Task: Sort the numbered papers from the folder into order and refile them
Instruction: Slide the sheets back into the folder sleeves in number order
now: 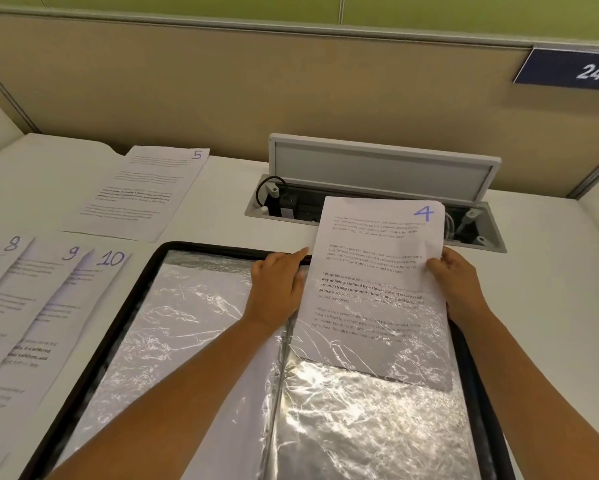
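White desk (550,271), crinkled plastic sleeve (377,393), sheet 4 (377,244) half inserted

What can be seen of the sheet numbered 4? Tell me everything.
The sheet numbered 4 is white paper with printed paragraphs, one in bold, and a handwritten blue 4 in its top right corner. Its lower part sits inside a crinkled clear plastic sleeve on the right side of the open black folder; its upper part sticks out, over the desk's open cable box. The right hand grips its right edge, and the left hand rests at its left edge by the sleeve's mouth.
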